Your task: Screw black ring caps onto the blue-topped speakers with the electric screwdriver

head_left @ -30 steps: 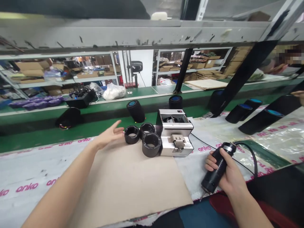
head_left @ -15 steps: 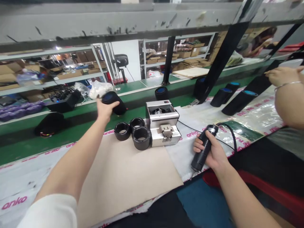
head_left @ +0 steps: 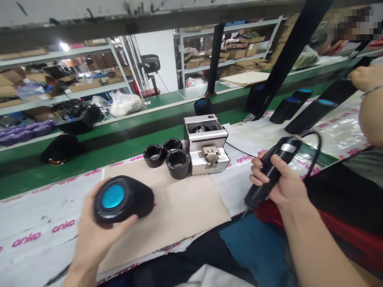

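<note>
In the head view, my left hand (head_left: 98, 235) is wrapped round a black cylindrical speaker (head_left: 137, 197) with a shiny blue round end. The speaker is tilted above the beige cardboard sheet (head_left: 179, 215). My right hand (head_left: 284, 179) grips a black electric screwdriver (head_left: 269, 175), its thin bit pointing down near the table's front edge. A cord loops from the tool's upper end. Between my hands stands a silver screw feeder (head_left: 208, 147). Several black rings (head_left: 178, 164) are grouped against its left side.
A black speaker (head_left: 202, 106) stands behind the feeder, and a dark rounded piece (head_left: 60, 149) lies on the green belt (head_left: 128, 139). More blue-ended cylinders (head_left: 285, 109) stand at the right, near another person's arm (head_left: 372, 107). A slanted black post (head_left: 295, 52) rises behind.
My left hand has brought the speaker from the green belt toward me, over the cardboard, turning its blue end to face me. My right hand has raised and tilted the screwdriver slightly.
</note>
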`<state>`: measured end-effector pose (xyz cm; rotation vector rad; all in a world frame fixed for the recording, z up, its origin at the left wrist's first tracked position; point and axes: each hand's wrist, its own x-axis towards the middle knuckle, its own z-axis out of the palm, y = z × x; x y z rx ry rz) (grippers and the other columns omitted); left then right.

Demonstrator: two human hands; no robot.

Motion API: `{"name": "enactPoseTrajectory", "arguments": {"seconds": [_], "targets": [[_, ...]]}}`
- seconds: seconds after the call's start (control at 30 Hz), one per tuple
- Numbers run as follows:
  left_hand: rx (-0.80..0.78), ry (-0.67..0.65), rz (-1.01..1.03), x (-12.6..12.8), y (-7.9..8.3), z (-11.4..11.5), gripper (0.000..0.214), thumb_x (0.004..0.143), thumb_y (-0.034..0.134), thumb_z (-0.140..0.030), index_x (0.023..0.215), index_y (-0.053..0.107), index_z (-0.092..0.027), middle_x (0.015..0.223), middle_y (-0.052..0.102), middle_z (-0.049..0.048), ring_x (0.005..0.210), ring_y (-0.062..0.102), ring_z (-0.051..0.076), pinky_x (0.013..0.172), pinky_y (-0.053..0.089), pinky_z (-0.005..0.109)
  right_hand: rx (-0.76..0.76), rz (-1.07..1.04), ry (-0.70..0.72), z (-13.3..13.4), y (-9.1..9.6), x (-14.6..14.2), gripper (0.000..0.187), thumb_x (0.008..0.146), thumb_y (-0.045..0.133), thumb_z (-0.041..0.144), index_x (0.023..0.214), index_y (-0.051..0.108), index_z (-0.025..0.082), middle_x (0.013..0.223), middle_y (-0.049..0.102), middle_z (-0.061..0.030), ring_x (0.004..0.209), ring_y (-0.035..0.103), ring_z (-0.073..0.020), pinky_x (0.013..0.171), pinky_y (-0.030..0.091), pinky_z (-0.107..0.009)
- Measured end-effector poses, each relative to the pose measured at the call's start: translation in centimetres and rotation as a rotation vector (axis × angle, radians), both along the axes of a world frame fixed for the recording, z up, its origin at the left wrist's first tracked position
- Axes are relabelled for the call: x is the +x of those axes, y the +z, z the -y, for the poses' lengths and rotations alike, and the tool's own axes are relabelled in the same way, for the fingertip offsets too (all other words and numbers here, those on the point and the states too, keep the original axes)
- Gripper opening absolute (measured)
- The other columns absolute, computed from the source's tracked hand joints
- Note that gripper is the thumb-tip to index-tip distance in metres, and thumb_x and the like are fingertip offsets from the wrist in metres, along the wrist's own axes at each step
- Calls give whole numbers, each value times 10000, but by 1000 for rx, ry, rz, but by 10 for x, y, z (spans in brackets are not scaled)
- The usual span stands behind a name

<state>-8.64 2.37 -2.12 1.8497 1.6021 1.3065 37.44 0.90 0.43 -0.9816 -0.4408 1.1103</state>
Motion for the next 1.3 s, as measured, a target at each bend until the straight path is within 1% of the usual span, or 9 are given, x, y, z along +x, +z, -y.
{"name": "enactPoseTrajectory", "arguments": {"seconds": [0.2, 0.3, 0.4, 0.57, 0.7, 0.8, 1.0, 1.13, 1.3], "targets": [[-134, -255, 198, 56, -4, -4, 1014, 704, 993, -474, 1592, 507, -409, 1672, 544, 91, 1542, 570, 448, 1250, 544, 627, -28, 716, 314, -18, 62, -71, 421, 636, 976, 311, 997, 787, 208, 845, 773, -48, 501, 616, -163, 478, 495, -302], [-150, -286, 252, 53, -1, -2, 1099, 708, 1010, -461, 1646, 450, -337, 1726, 482, 139, 1575, 531, 454, 1251, 527, 615, -79, 1193, 414, -40, 64, -103, 431, 787, 857, 258, 1207, 760, 260, 1032, 811, -31, 809, 734, -206, 721, 568, -311], [-122, -264, 279, 51, 1, -1, 1152, 672, 1039, -467, 1656, 454, -339, 1673, 549, 141, 1560, 548, 441, 1282, 482, 619, -102, 1415, 435, -54, 52, -121, 377, 830, 765, 233, 1203, 726, 260, 1037, 805, -39, 889, 745, -245, 735, 526, -316], [3, -48, 291, 73, -5, 5, 1301, 601, 1072, -488, 1698, 390, -334, 1598, 576, 154, 1461, 624, 440, 1216, 543, 612, -125, 1485, 395, -61, 30, -134, 332, 884, 677, 222, 1212, 709, 262, 1030, 804, -69, 902, 735, -282, 692, 444, -313], [-7, -165, 403, 92, -7, 23, 1272, 774, 980, -382, 1762, 181, -444, 1781, 385, 128, 1617, 476, 409, 1255, 516, 591, -113, 1496, 398, -64, 23, -137, 311, 914, 638, 207, 1213, 711, 252, 1015, 808, -72, 898, 743, -300, 715, 450, -341], [-99, -240, 485, 98, -3, 28, 1159, 859, 912, -364, 1756, 186, -461, 1745, 459, 114, 1604, 505, 375, 1286, 478, 595, -41, 1440, 383, -59, 32, -136, 336, 920, 717, 293, 1255, 694, 267, 1149, 815, -58, 1050, 768, -296, 836, 559, -372], [44, -154, 325, 114, -18, 10, 1474, 568, 1106, -410, 1752, 228, -433, 1538, 500, 118, 1496, 532, 417, 1265, 443, 668, 197, 919, 391, -16, 78, -140, 342, 786, 902, 265, 1072, 714, 263, 1006, 807, -8, 878, 780, -225, 830, 654, -373], [140, -229, 339, 131, -22, 14, 1369, 722, 1017, -323, 1769, 143, -447, 1793, 274, 128, 1712, 260, 436, 1376, 267, 685, 235, 1115, 411, 9, 86, -132, 269, 825, 901, 299, 1045, 747, 284, 1048, 796, -6, 962, 773, -237, 886, 659, -395], [60, -350, 442, 141, -15, 23, 1292, 849, 916, -248, 1772, 40, -467, 1694, 499, 106, 1564, 556, 328, 1299, 463, 540, 274, 1162, 461, 20, 80, -117, 282, 903, 869, 279, 1137, 720, 333, 1049, 790, 39, 919, 771, -184, 708, 641, -272]]}}
